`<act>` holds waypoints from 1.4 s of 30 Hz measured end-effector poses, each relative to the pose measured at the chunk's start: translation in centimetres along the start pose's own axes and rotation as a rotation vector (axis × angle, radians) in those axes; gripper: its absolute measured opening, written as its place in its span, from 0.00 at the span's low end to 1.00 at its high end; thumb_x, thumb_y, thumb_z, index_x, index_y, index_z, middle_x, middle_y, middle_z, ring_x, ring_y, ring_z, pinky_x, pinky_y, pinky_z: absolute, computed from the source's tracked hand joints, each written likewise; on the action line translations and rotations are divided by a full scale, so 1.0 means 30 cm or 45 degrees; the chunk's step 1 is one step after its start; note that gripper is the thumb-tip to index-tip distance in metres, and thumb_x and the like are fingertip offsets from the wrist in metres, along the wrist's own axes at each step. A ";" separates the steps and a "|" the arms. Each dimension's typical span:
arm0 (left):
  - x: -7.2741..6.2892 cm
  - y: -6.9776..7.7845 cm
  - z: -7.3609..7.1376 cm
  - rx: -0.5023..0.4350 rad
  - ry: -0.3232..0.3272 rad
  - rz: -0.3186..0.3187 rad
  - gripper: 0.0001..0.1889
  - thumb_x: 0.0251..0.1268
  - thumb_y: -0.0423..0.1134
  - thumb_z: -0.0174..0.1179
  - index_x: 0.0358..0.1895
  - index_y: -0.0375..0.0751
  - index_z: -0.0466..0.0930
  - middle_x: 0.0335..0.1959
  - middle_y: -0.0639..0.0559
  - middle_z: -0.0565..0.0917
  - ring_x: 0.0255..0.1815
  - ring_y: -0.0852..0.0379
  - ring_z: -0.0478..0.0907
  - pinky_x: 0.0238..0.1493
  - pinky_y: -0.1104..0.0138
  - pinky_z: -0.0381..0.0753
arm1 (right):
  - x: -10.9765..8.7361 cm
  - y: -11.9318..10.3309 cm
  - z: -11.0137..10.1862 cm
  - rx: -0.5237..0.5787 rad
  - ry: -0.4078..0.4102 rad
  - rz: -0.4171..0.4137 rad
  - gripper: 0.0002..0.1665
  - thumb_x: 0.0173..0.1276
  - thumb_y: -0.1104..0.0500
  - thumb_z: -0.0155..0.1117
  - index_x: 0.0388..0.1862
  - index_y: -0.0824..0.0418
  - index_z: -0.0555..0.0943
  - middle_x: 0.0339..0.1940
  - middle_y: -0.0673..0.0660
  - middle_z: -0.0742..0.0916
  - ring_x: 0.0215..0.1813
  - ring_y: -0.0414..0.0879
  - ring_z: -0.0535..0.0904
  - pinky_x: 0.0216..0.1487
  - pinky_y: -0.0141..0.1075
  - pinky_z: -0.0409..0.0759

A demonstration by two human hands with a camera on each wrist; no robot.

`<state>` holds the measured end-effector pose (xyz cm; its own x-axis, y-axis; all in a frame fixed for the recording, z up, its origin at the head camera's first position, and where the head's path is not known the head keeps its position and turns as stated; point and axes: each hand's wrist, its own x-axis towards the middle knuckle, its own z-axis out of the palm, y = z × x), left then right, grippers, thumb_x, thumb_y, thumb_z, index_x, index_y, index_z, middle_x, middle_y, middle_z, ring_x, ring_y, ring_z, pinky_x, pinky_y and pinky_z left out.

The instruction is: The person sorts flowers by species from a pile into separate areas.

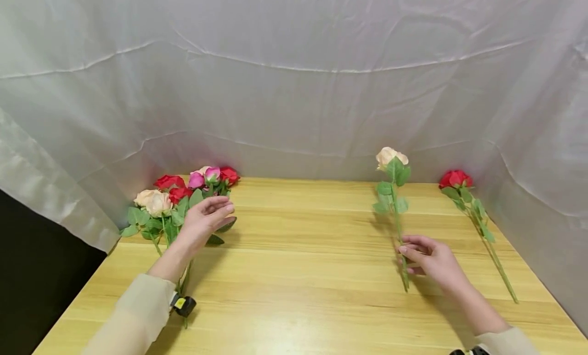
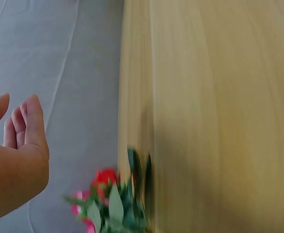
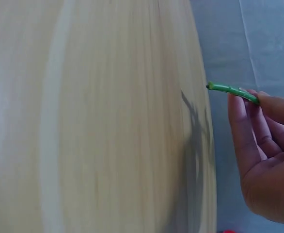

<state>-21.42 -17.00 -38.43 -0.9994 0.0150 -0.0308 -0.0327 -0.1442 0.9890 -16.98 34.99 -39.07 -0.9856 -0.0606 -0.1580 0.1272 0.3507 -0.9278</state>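
My right hand (image 1: 429,260) pinches the green stem of a cream rose (image 1: 391,158) between thumb and fingers, with the bloom pointing away toward the back curtain. In the right wrist view the cut end of that stem (image 3: 229,89) sticks out past the fingertips. My left hand (image 1: 206,219) hovers with loosely bent fingers over a pile of artificial roses at the left, holding nothing. That pile has cream roses (image 1: 155,202), red roses (image 1: 170,182) and a pink rose (image 1: 196,180); the left forearm hides part of their stems.
A single red rose (image 1: 456,179) lies on the right side of the wooden table (image 1: 294,273), its stem slanting toward the front. Grey curtain (image 1: 294,104) closes off the back and sides. A black area (image 1: 37,273) borders the table's left edge.
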 end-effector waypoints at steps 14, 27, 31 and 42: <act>-0.054 -0.009 -0.190 0.344 0.024 -0.041 0.34 0.76 0.41 0.65 0.76 0.27 0.63 0.55 0.57 0.81 0.52 0.67 0.82 0.59 0.74 0.83 | 0.024 0.054 -0.036 0.024 -0.141 0.150 0.29 0.80 0.62 0.62 0.70 0.79 0.68 0.45 0.58 0.91 0.40 0.46 0.89 0.39 0.38 0.91; -0.034 -0.032 -0.239 0.593 0.026 -0.131 0.36 0.77 0.47 0.64 0.79 0.34 0.62 0.75 0.36 0.71 0.52 0.76 0.77 0.62 0.74 0.78 | 0.051 0.073 -0.028 -0.117 -0.126 0.162 0.28 0.78 0.60 0.65 0.67 0.79 0.74 0.41 0.55 0.88 0.39 0.45 0.85 0.38 0.37 0.91; -0.035 -0.037 -0.248 0.616 0.025 -0.149 0.36 0.77 0.46 0.64 0.79 0.33 0.62 0.74 0.35 0.72 0.56 0.70 0.78 0.73 0.56 0.75 | 0.058 0.073 -0.027 -0.112 -0.130 0.180 0.28 0.77 0.60 0.66 0.67 0.78 0.75 0.40 0.55 0.88 0.38 0.45 0.86 0.38 0.38 0.91; -0.043 -0.044 -0.277 0.662 0.012 -0.216 0.34 0.76 0.41 0.64 0.76 0.26 0.63 0.72 0.31 0.73 0.55 0.64 0.81 0.59 0.69 0.83 | 0.064 0.061 -0.019 -0.145 -0.107 0.181 0.26 0.75 0.59 0.69 0.63 0.77 0.79 0.38 0.53 0.89 0.37 0.44 0.83 0.37 0.37 0.90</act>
<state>-20.19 -25.04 -40.90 -0.9807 -0.0138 -0.1949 -0.1863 0.3674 0.9112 -18.71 36.05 -40.86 -0.9450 -0.0793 -0.3172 0.2466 0.4643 -0.8507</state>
